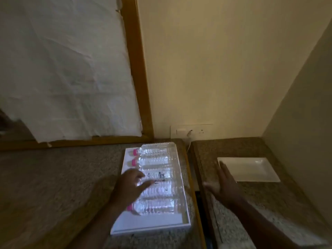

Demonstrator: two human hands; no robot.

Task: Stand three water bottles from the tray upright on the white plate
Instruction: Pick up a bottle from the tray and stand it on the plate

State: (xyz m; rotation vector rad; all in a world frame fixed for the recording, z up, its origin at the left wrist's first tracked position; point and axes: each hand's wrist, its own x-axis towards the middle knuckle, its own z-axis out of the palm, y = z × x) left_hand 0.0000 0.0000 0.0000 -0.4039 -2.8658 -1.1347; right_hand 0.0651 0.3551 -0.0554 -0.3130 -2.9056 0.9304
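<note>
A white tray [150, 225] lies on the left granite counter with several clear water bottles [154, 159] lying on their sides in a row, pink caps to the left. My left hand [132, 186] hovers over the middle bottles, fingers spread and holding nothing; it hides their necks. A white rectangular plate [251, 170] lies bare on the right counter. My right hand [222, 186] is open, palm down, over the right counter at the plate's near-left corner.
A dark gap [199, 200] separates the two granite counters. A wall socket panel [191, 131] with a cable sits behind them. A wood-framed panel covered with white paper [71, 78] stands at the back left. A side wall [305, 123] bounds the right counter.
</note>
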